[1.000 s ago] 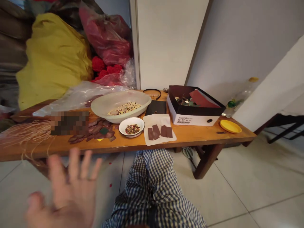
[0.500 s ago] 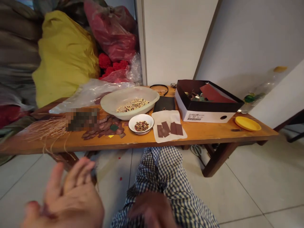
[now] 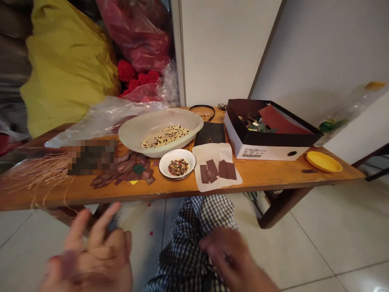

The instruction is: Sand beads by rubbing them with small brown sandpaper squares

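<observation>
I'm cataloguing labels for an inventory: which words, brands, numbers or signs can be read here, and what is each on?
"851" or "SS1": the larger characters on the white front of the black-and-white box; too blurred to say which, and the character after them is unclear.
Smaller print beside these: too small to read.
Barcode below: no digits legible.
I can read no other text.

2 hands, both bare: left hand (image 3: 94, 259) with fingers smooth and slender, right hand (image 3: 229, 251) blurred. Right forearm (image 3: 258, 280) bare to picture's edge. Loose trousers (image 3: 179, 239), small 2-tone check, dark blue and white; cloth soft, much creased. Dark patch (image 3: 211, 282) near bottom edge, too dim to identify.
</observation>
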Available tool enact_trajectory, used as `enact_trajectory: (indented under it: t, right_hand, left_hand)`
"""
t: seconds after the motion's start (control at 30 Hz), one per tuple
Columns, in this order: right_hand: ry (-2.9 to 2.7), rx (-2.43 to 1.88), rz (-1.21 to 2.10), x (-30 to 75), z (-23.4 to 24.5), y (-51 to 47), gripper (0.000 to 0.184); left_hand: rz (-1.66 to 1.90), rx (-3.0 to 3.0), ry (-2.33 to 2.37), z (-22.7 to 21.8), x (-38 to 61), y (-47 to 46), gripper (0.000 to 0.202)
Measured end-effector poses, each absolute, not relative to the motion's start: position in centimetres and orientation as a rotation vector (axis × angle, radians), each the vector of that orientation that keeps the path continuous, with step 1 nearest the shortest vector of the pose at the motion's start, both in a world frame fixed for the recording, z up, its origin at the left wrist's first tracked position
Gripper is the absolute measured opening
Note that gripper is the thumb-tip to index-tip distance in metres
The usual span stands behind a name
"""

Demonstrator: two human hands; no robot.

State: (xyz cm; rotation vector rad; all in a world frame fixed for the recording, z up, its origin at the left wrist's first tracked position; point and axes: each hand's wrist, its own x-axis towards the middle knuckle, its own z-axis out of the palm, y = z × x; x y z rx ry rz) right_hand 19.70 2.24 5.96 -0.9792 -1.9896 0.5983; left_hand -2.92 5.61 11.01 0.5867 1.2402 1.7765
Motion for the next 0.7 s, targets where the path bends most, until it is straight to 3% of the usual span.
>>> enact_trajectory:
  t: [0.1, 0.23, 0.3, 0.47, 0.7]
  right_hand:
    - [-1.69, -1.358, 0.209, 25.4, 7.8, 8.0, 0.019]
    - [-1.964, -1.676, 0.228, 30.9, 9.6, 14.0, 0.064]
    - [-2.122, -1.728, 0.292, 32.2, 9.6, 15.3, 0.071]
    - [-2.159, -1.66, 0.229, 32.8, 8.1, 15.6, 0.057]
    - [-1.934, -1.469, 0.115, 32.2, 8.7, 12.7, 0.052]
  left_hand:
    - [1.569, 0.491, 1.111, 8.1, -0.5, 5.3, 0.05]
    - [1.211, 0.541, 1.112, 3.0, 0.7, 5.4, 0.045]
    - [1.115, 0.531, 1.15, 1.2, -0.1, 5.9, 0.047]
    - [1.134, 0.525, 1.264, -0.2, -0.7, 7.2, 0.045]
    - [1.152, 0.545, 1.105, 0.7, 3.0, 7.6, 0.041]
